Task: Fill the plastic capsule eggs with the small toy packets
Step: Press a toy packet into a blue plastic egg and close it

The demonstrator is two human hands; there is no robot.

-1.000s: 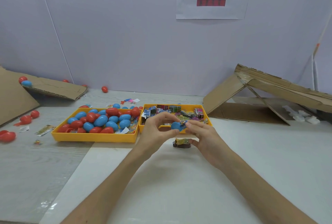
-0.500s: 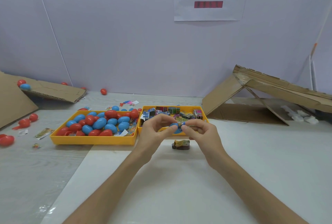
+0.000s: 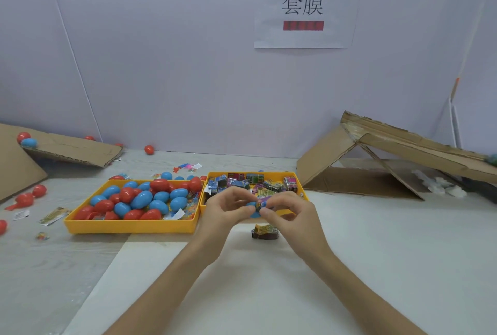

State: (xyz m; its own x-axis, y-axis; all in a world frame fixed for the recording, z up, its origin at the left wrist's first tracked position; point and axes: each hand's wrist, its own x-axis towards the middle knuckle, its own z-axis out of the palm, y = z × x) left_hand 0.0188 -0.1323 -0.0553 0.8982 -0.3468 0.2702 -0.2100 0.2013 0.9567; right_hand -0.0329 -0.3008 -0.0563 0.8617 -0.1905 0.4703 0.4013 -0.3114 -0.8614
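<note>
Above the white desk (image 3: 349,267), just in front of the right tray (image 3: 271,173): holds left hand (image 3: 228,211) and right hand (image 3: 291,215) together, fingertips meeting. Grips a blue capsule egg (image 3: 251,204) in the curled fingers and thumb of the left hand, clear of the desk. Pinches a small toy packet (image 3: 261,203) between right thumb and forefinger, tight against the egg. Cannot tell how far inside, nor tell whole egg from half, with most of the shell hidden behind the fingers.

Further in the same head view: shows a loose packet (image 3: 265,231) lying on the desk, just under the hands and apart from them. Shows the right tray piled with more packets (image 3: 255,178) and set side by side against the left tray (image 3: 129,225), that one heaped with red and blue eggs (image 3: 142,199). Shows stray red eggs (image 3: 27,199) and paper scraps on the desk well to the left. Shows leaning cardboard (image 3: 403,143) to the right, another cardboard sheet (image 3: 72,149) at far left, and a paper sign (image 3: 302,4) on the wall behind.
</note>
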